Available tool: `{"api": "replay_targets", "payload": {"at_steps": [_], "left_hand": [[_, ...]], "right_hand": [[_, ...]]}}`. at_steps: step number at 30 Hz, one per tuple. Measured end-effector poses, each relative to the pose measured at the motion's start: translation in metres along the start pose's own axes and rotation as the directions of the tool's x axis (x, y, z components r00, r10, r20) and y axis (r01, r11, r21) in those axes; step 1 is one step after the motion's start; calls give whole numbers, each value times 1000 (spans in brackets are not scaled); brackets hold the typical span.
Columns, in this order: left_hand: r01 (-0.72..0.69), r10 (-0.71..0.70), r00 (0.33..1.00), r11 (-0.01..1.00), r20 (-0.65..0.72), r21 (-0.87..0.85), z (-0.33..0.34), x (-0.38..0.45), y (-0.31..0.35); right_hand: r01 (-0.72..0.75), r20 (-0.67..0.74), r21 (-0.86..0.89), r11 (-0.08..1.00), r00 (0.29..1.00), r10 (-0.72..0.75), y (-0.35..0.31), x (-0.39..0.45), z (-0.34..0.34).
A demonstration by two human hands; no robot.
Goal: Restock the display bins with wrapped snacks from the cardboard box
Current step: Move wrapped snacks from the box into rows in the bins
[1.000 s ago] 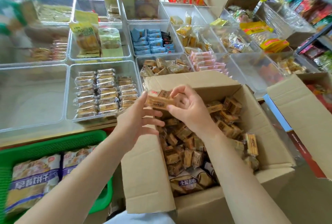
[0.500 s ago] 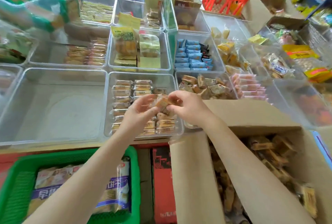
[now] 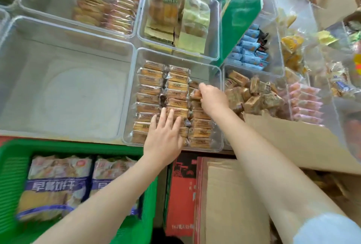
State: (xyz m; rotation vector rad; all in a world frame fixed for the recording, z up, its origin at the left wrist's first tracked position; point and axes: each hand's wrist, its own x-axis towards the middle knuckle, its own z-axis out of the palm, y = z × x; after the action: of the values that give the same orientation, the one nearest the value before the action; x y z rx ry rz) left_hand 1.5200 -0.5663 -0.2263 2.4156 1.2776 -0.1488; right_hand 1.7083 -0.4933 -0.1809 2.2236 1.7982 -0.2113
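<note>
A clear display bin (image 3: 218, 106) in the middle holds rows of tan wrapped snacks (image 3: 150, 89). My left hand (image 3: 165, 136) lies flat with straight fingers on the front rows of those snacks. My right hand (image 3: 212, 98) reaches over the bin's right column and pinches a wrapped snack (image 3: 196, 94) at its fingertips. The cardboard box (image 3: 289, 142) is at the lower right; its flap covers most of the inside.
A large bare clear bin (image 3: 58, 91) sits to the left. A bin of loose brown snack cubes (image 3: 254, 95) is to the right. A green basket (image 3: 11, 175) with large biscuit bags stands at the lower left. More filled bins line the back.
Both hands moved from the box to the bin. They split apart: the left now lies flat on the rows, the right carried the snack to the bin's right column.
</note>
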Motion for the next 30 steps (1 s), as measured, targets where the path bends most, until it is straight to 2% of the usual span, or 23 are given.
{"api": "replay_targets", "payload": {"at_steps": [6, 10, 12, 14, 15, 17, 18, 20, 22, 25, 27, 28, 30], "left_hand": [[5, -6, 999, 1000, 35, 29, -3, 1, 2], [13, -15, 999, 999, 37, 37, -6, 2, 2], [11, -12, 999, 999, 42, 36, -7, 1, 2], [5, -6, 999, 1000, 42, 28, -7, -1, 1], [12, -12, 999, 1000, 39, 0, -7, -1, 0], [56, -55, 998, 995, 11, -83, -10, -2, 0], [79, -83, 996, 989, -25, -122, -14, -5, 3], [71, -99, 989, 972, -114, -226, -23, -20, 23], [0, -62, 990, 893, -124, -449, -36, -47, 61], [-45, -26, 996, 692, -88, -720, -51, -100, 130], [-62, -15, 995, 675, -98, -735, -47, -125, 169], [-56, -2, 997, 691, -79, -721, -41, -132, 184], [-7, 3, 1000, 692, -6, -722, -29, -135, 202]], "right_hand": [[31, 160, -21, 999, 987, -27, -3, 6, 6], [76, 296, -300, 951, 955, 17, -16, -8, 13], [105, 347, -353, 930, 938, 25, -24, -21, 6], [108, 305, -243, 964, 952, -30, -25, -38, -15], [94, 227, -154, 984, 972, -57, -21, -50, -28], [82, -21, 24, 996, 996, -81, -6, -81, -49], [86, -182, 114, 990, 981, -64, 4, -101, -55], [122, -484, 294, 948, 875, 37, 27, -146, -62], [135, -625, 468, 873, 749, 219, 52, -195, -65], [49, -604, 648, 760, 642, 473, 93, -256, -55], [-36, -514, 735, 677, 622, 590, 119, -286, -35], [-89, -459, 759, 645, 629, 627, 131, -298, -25], [-260, -279, 745, 615, 716, 640, 155, -317, -3]]}}
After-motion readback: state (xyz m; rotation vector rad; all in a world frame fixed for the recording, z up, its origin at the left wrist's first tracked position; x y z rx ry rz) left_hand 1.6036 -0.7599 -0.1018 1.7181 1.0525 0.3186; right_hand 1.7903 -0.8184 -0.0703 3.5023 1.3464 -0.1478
